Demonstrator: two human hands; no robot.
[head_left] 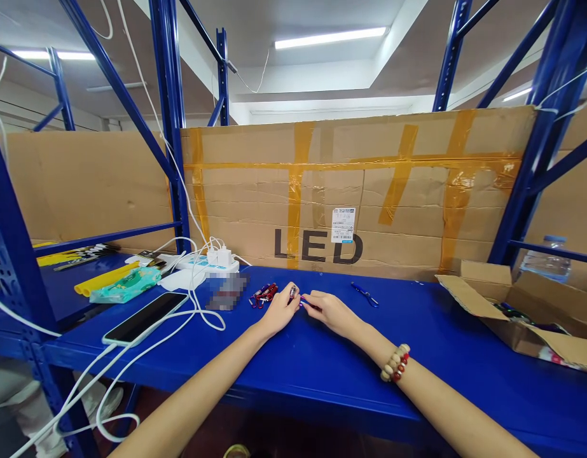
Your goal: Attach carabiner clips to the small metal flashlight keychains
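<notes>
My left hand and my right hand meet above the middle of the blue shelf. Both are closed, fingertips almost touching, around a small shiny purple piece whose kind I cannot make out; the fingers hide most of it. Just left of my left hand lies a little pile of red and dark metallic clips, which look like carabiners. A single blue clip of similar look rests on the shelf beyond my right hand, apart from it.
An open cardboard box with small items stands at the right, a water bottle behind it. To the left are a phone, white cables, a power strip and a green packet. A cardboard panel closes the back.
</notes>
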